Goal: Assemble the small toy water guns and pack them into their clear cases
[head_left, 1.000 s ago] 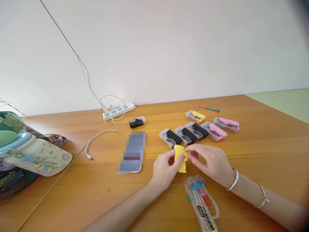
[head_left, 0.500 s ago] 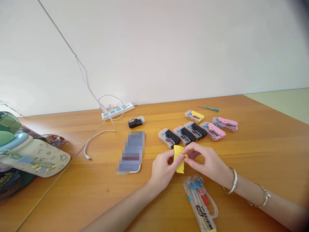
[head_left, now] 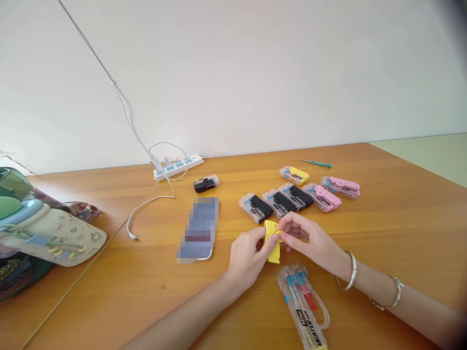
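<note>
Both of my hands work together over a small yellow plastic folding piece [head_left: 273, 248] near the middle of the wooden table. My left hand [head_left: 248, 256] grips it from below and the left side. The fingertips of my right hand [head_left: 302, 236] pinch its upper end and hide part of it. Just beyond my hands lie several clear blister packs, including one with a black piece [head_left: 256, 208] and one with a pink piece [head_left: 322, 198]. Below my right wrist lies a clear plastic water toy [head_left: 302, 306] with red and blue parts.
A blurred phone [head_left: 199, 229] lies left of my hands, with a white cable [head_left: 146, 206] beyond it. A power strip [head_left: 177, 167] stands at the wall. A teal screwdriver [head_left: 315, 163] lies far right. A patterned bag [head_left: 53, 233] sits at far left.
My right hand has drawn back slightly and its fingers now pinch the yellow piece's upper end. The round part seen a second ago is now hidden. The yellow piece stays between my hands.
</note>
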{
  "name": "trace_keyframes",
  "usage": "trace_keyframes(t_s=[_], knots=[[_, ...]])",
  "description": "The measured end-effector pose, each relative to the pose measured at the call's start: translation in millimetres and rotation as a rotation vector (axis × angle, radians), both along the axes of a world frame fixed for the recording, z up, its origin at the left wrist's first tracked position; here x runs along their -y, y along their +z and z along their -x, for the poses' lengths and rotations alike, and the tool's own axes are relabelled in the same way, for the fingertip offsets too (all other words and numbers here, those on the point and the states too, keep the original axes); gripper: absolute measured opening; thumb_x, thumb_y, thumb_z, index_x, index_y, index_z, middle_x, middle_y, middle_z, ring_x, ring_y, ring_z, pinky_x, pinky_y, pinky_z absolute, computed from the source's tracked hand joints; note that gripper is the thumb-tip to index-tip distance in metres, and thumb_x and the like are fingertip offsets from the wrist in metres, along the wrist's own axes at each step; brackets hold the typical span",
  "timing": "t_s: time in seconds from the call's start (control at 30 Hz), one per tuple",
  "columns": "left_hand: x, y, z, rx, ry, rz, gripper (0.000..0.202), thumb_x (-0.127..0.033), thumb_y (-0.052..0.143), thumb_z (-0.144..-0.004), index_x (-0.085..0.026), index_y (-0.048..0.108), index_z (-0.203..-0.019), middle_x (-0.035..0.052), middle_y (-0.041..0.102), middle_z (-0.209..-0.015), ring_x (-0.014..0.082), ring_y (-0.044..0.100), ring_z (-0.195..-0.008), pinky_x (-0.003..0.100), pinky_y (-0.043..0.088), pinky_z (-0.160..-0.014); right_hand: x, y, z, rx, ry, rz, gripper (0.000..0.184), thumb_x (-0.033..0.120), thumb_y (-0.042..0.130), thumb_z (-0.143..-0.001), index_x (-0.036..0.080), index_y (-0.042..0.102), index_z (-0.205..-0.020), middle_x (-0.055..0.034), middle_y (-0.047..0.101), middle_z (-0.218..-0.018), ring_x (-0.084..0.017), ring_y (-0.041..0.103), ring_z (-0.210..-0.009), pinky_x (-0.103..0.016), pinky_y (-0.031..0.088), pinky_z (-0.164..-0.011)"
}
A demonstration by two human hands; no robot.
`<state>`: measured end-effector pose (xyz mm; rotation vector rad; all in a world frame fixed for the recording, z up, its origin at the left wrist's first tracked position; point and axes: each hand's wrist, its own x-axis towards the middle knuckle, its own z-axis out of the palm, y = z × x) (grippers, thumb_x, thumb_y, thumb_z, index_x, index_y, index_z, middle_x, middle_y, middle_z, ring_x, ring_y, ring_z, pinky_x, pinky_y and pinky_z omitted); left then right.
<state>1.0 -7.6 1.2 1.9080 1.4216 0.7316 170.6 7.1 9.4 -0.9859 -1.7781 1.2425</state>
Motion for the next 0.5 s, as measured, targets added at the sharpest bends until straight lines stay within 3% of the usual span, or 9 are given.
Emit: trace_keyframes(t_s=[0.3,0.5], knots=[[0.6,-3.7,-0.8,0.018,-0.013,-0.056,0.037,-0.043,0.038,-0.089,-0.017,0.050,-0.065,-0.0032,0.047,-0.061,0.0103,0.040,-0.056,0.021,0.028,-0.051,0.0,-2.7,0.4,-0.018,-0.003,0.036,0.019,0.036,0.054,-0.085,0.023,0.041,-0.085,0.0042,0.053,-0.067,-0.011,0.054,-0.058,-0.026,0.050,-0.055],[0.0,-2.8,-0.1,0.072,-0.047,-0.099,0.033,-0.037,0.040,-0.090,-0.016,0.052,-0.066,-0.0018,0.050,-0.065,0.0105,0.042,-0.059,0.021,0.031,-0.053,2.9,1.3,-0.5,0.081,0.078,-0.001,0.024,0.039,0.042,-0.091,0.021,0.045,-0.075,0.0027,0.052,-0.065,-0.012,0.052,-0.060,-0.025,0.047,-0.056]])
